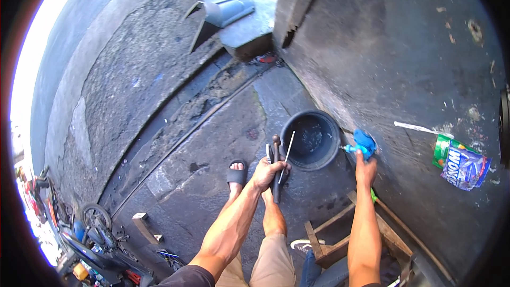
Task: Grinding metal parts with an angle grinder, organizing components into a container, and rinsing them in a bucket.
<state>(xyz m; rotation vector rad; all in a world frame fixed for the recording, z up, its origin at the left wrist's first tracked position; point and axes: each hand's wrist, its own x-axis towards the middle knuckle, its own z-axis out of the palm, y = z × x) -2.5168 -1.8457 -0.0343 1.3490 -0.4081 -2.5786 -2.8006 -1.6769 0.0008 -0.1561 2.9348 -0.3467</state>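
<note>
My left hand [264, 174] is closed around a bundle of hand tools. Among them are a dark bar with a rounded knob at its top [276, 151] and a thin, pale metal rod [289, 149] that leans away to the right. Directly beyond this hand stands a round black basin [311, 141] with what looks like water in it. To the right of the basin, my right hand [365, 170] has its fingers closed at a light blue tap-like fitting [352, 149]. Bunched blue material [365, 139] sits at the wall beside it; my fingertips are partly hidden.
A wooden frame [340, 234] stands by my right forearm, near another person's jeans and shoe. Packets, one purple [466, 167], lie on the dark surface at right. A grey pipe [234, 11] sits at the far ledge. Motorbikes [98, 228] stand at left.
</note>
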